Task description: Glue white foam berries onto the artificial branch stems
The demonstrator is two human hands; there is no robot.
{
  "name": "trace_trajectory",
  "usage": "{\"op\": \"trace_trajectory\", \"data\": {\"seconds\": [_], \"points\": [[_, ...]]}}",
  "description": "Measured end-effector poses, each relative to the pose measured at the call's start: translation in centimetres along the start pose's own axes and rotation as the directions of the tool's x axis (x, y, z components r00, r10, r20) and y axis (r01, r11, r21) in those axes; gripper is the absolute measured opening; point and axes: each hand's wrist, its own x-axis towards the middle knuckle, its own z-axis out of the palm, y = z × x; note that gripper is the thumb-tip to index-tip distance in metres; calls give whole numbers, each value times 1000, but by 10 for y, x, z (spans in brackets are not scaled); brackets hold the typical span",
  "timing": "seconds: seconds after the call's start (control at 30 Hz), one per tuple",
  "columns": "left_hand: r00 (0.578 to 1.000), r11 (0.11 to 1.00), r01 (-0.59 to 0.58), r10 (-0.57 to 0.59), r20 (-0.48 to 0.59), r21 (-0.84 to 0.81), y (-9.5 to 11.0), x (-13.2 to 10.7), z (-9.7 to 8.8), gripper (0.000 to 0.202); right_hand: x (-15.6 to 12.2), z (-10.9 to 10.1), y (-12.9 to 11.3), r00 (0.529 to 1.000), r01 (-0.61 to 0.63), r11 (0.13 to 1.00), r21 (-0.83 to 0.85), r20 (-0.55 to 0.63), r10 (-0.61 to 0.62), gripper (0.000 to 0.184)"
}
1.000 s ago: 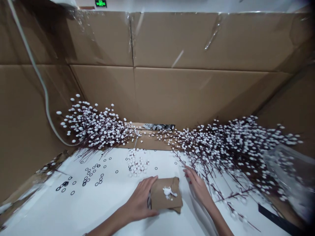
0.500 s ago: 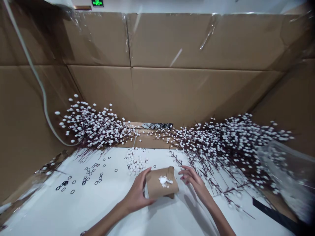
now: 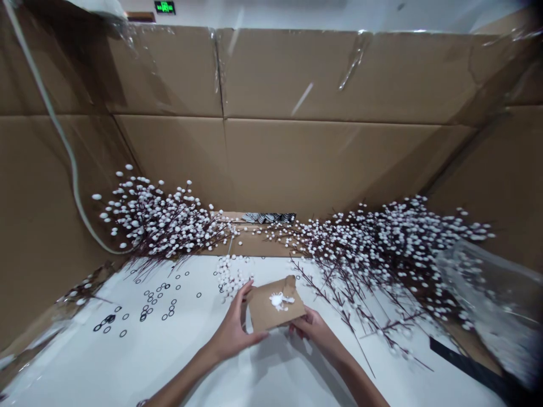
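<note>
Right hand (image 3: 316, 333) now at the brown, squarish cardboard piece (image 3: 261, 310)

Half a second earlier that hand hung apart from the cardboard, off to its right; since then it has come in to the near right corner, and the cardboard has turned and slid a little farther from the body. It sits between the 2 hands over the white, flat tabletop (image 3: 190, 356), tilted, with a shadow beneath it (it looks lifted, though I can't tell whether some edge rests on the table).

To do this step well, I'd keep the upper face near level, since the white, glossy, paste-like blob (image 3: 278, 301) on it looks wet and could run. Grip by the edges only, thumbs well outside the smear, and turn the piece slowly. Keep it clear of the small, round white balls (image 3: 232, 275) lying just beyond, and of the dark brown, white-tipped twigs (image 3: 339, 282) on the right.

Left hand (image 3: 233, 333): spread in a broad C, fingers at the far left corner, thumb along the near left corner, holding the cardboard across that side. The right is much narrower, pinching the near right corner with its other fingers curled below; how firmly, I can't tell.
</note>
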Motion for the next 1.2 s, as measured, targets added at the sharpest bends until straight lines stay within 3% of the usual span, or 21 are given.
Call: {"op": "trace_trajectory", "data": {"seconds": [0.2, 0.77, 0.87, 0.97, 1.1, 1.2], "points": [[1000, 1000, 4, -4, 6, 6, 3, -1, -4, 105, 4, -1, 0, 999, 19, 1000, 25, -31, -18, 42], [999, 997, 45, -45, 4, -62, 17, -7, 1, 108, -3, -18, 0, 999, -7, 999, 50, -32, 9, 41], [998, 999, 22, -25, -58, -49, 17, -7, -10, 103, -8, -28, -1, 996, -5, 999, 47, -91, 9, 41], [991, 1000, 15, -15, -132, 3, 18, -6, -34, 101, -18, -42, -5, 984, 14, 996, 92, -177, 3, 41], [989, 996, 12, 1, -151, 85, 20, -6, -62, 103, -28, -54, -11, 972, 22, 984, 177, -236, 20, 41], [985, 992, 18, 4, -173, 125, 19, -8, -69, 102, -24, -58, -13, 959, 32, 978, 208, -280, 28, 43]]}}
